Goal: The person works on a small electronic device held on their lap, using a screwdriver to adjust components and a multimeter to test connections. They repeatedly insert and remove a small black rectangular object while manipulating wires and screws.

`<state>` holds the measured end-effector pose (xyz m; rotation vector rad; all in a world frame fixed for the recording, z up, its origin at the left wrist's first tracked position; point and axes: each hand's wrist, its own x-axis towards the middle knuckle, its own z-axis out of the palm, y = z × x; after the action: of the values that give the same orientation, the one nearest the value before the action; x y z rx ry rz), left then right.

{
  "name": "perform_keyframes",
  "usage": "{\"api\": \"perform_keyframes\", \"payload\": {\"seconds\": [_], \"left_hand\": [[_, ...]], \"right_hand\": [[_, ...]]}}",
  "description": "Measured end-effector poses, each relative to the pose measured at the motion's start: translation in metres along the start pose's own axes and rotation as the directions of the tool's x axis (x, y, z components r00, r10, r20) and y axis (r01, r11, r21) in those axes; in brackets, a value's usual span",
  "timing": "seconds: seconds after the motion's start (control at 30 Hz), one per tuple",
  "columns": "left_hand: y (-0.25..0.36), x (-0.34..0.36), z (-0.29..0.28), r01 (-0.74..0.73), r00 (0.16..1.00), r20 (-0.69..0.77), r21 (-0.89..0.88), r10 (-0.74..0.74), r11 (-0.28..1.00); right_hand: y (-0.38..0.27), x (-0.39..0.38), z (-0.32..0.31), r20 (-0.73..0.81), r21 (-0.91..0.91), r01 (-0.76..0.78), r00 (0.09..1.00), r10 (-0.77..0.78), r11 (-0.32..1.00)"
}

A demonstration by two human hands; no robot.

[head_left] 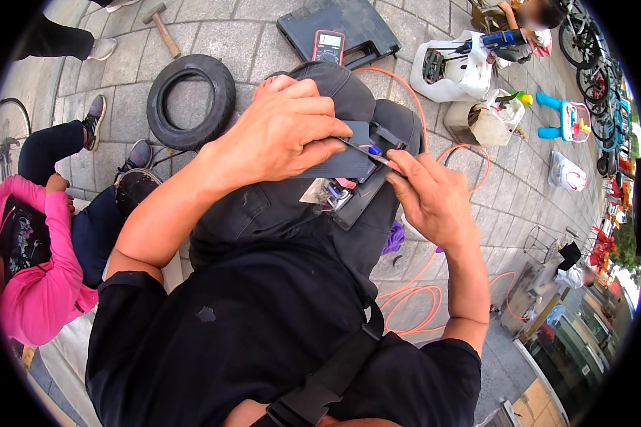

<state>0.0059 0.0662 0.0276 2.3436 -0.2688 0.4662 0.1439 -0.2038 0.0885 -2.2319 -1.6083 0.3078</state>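
An opened dark plastic case rests on my lap, its ribbed grey cover (340, 165) beside a black shell (360, 201) with small electronic parts and wires (332, 192) in it. My left hand (285, 128) is closed over the cover's far left part, thumb and forefinger pinched at its edge. My right hand (434, 199) pinches a thin dark tool with a reddish part (389, 164) near the fingertips. The tool's shaft slants up to the left, toward my left fingertips. Whether those fingers touch the shaft or a wire I cannot tell.
A black tire (191, 102), a hammer (162, 30) and a multimeter (328, 47) on a black toolbox (363, 21) lie ahead. White tubs (452, 75) of tools stand right, near an orange hose (413, 306). A person in a pink jacket (57, 285) sits close left.
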Motion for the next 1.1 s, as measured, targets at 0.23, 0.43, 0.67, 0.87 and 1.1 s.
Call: {"api": "perform_keyframes", "payload": {"seconds": [0.23, 0.43, 0.67, 0.87, 1.1], "left_hand": [[-0.001, 0.0, -0.002, -0.003, 1.0, 0.015, 0.003, 0.003, 1.0], [0.001, 0.001, -0.004, -0.018, 0.999, 0.027, 0.04, 0.017, 0.999], [0.003, 0.001, -0.002, -0.008, 1.0, 0.022, 0.034, 0.007, 0.999], [0.0, -0.001, 0.001, 0.007, 1.0, 0.022, 0.01, -0.008, 1.0], [0.003, 0.001, -0.001, 0.033, 0.999, 0.028, 0.019, -0.034, 0.999]], "right_hand": [[0.001, 0.004, 0.003, -0.024, -0.003, 0.006, 1.0, -0.006, 1.0], [0.006, -0.007, 0.002, -0.034, 0.002, -0.007, 0.999, 0.007, 1.0], [0.006, -0.011, 0.008, -0.05, -0.011, -0.007, 0.999, 0.007, 1.0], [0.003, -0.001, 0.008, -0.049, -0.03, 0.041, 0.998, -0.042, 0.999], [0.005, 0.001, 0.005, -0.077, -0.041, 0.056, 0.995, -0.059, 0.998]]}}
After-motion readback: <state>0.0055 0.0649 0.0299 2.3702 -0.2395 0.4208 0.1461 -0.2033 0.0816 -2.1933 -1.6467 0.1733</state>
